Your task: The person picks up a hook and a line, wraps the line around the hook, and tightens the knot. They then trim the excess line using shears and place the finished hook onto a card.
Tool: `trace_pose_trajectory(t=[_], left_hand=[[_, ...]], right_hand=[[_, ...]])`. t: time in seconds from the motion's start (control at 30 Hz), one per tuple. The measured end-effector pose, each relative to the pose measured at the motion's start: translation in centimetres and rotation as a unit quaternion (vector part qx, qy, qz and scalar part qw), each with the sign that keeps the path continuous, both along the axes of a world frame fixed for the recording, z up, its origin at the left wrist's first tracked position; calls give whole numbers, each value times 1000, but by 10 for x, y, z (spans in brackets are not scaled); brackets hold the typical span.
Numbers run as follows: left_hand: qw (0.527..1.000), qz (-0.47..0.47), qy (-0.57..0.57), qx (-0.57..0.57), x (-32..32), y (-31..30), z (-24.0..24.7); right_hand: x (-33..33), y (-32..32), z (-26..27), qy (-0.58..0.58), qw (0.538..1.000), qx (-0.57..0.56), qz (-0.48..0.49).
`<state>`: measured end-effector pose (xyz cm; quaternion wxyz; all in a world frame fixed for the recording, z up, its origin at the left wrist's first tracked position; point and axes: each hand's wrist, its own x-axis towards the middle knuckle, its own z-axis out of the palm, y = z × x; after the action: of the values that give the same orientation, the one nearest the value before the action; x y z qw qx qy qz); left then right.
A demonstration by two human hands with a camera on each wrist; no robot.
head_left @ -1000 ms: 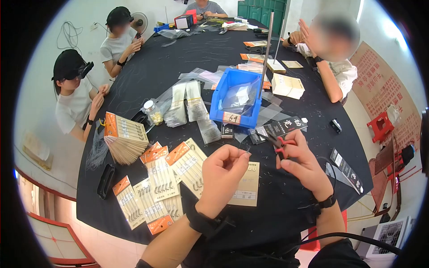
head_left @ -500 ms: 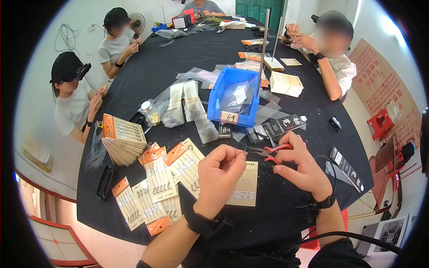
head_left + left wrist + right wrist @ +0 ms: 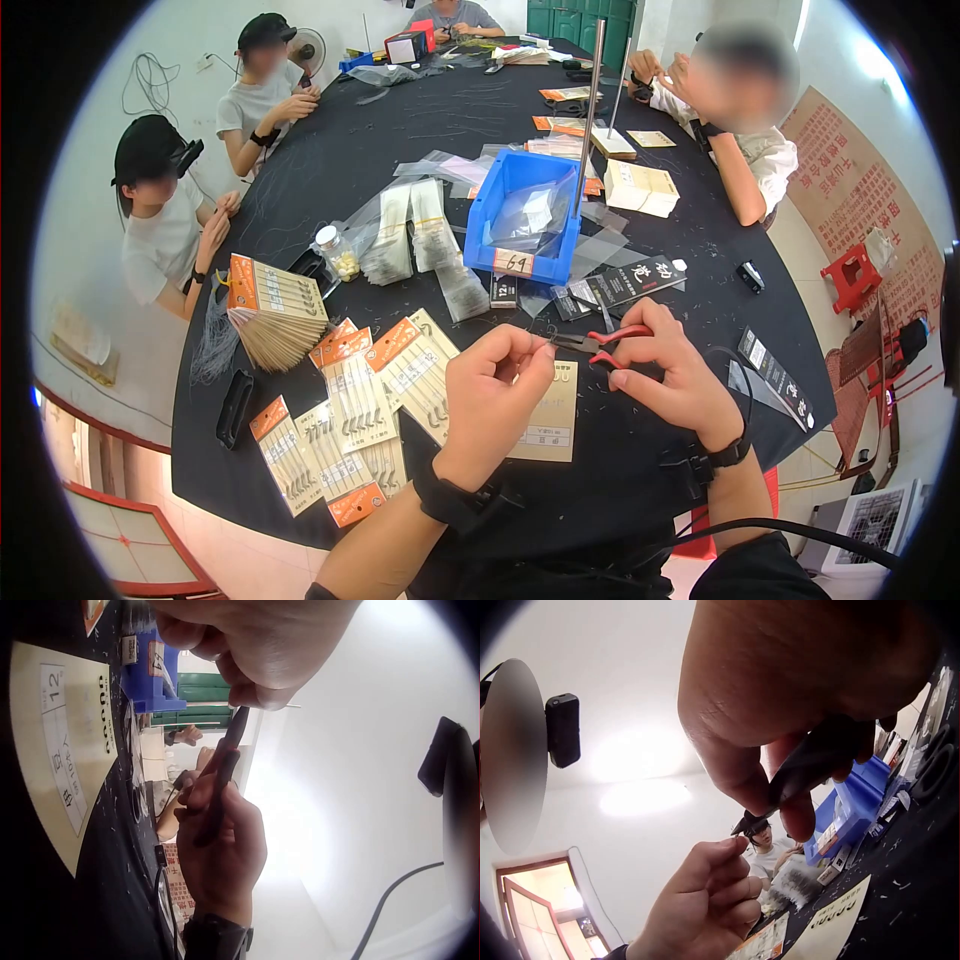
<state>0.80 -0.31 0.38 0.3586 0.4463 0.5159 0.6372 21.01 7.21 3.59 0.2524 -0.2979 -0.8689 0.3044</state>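
Note:
My right hand (image 3: 660, 370) grips red-handled pliers (image 3: 600, 343), whose nose points left at my left hand (image 3: 495, 385). That hand's thumb and forefinger pinch something too small to make out, right at the plier tips (image 3: 552, 343). Both hands hover over a beige card (image 3: 552, 415) lying on the black table (image 3: 640, 460). From the right wrist view the pliers (image 3: 802, 769) sit under my fingers, the tips almost touching my left hand (image 3: 705, 896). In the left wrist view the pliers (image 3: 221, 776) reach up to my left fingertips (image 3: 251, 694).
Orange-topped cards (image 3: 350, 400) lie left of my hands, a fanned stack (image 3: 275, 310) farther left. A blue bin (image 3: 525, 215) stands beyond, with clear bags, a small jar (image 3: 340, 252) and black packets (image 3: 635, 282). Several people sit round the table. A metal rod (image 3: 592, 100) rises behind the bin.
My right hand swung the pliers from pointing away to pointing left, bringing the tips to my left fingertips. My left hand stayed nearly still.

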Motion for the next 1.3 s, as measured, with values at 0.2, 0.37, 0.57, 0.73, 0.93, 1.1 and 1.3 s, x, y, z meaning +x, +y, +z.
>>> trace_pose_trajectory(t=[0.2, 0.37, 0.57, 0.73, 0.93, 1.1, 1.3], left_hand=[[1000, -5, 1, 6, 0, 1, 0], [1000, 1, 3, -3, 0, 0, 1], [1000, -1, 10, -10, 0, 0, 2], [1000, -17, 5, -7, -2, 0, 0], [998, -32, -11, -48, -5, 3, -3], [996, -42, -47, -70, -5, 4, -5], [992, -49, -88, -80, -8, 6, -8]], right_hand=[[-1, -1, 2, -7, 1000, -9, 3], [0, -2, 4, -25, 1000, 1, 12], [-2, -1, 9, -19, 1000, -9, 22], [-1, 3, 5, 52, 993, -87, 63], [-8, -2, 6, 33, 994, -103, 29], [-10, -7, 8, 24, 990, -137, 6], [-14, -9, -7, 67, 985, -161, 0]])
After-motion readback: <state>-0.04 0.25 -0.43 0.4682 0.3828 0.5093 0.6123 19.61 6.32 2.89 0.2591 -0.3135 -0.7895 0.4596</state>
